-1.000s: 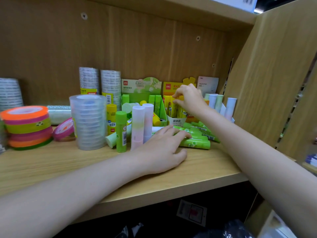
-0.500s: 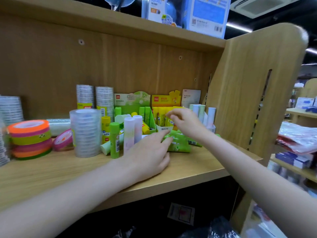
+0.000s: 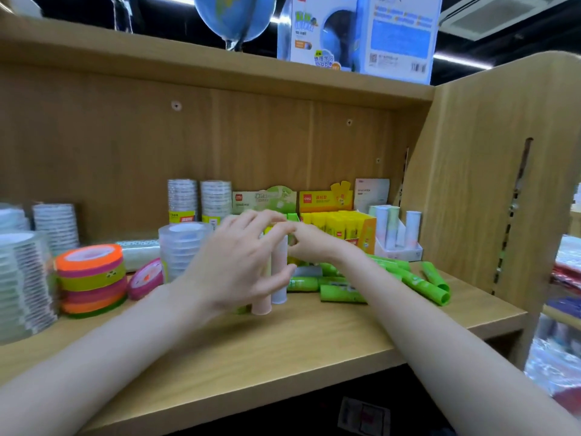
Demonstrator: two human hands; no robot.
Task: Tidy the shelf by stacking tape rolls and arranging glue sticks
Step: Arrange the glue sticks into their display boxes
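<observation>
Two pastel glue sticks [image 3: 279,278] stand upright mid-shelf. My left hand [image 3: 239,262] is raised in front of them with fingers spread and relaxed, its thumb across their front. My right hand [image 3: 311,243] sits just right of the sticks' tops with curled fingers, touching my left fingertip; what it holds is hidden. Several green glue sticks [image 3: 418,284] lie loose to the right. A stack of clear tape rolls [image 3: 182,247] stands left of my hands, beside a coloured tape stack [image 3: 91,278] and a leaning pink roll [image 3: 146,278].
At the back stand a yellow glue stick box [image 3: 339,225], a green box [image 3: 267,199], a white holder of pastel sticks [image 3: 396,234] and tall tape stacks [image 3: 215,196]. More clear tape [image 3: 22,278] fills the far left. The side panel [image 3: 487,184] closes the right.
My left hand has lifted off the shelf and risen in front of the upright sticks. My right hand has moved left from the lying green sticks to meet it. The camera has tilted up.
</observation>
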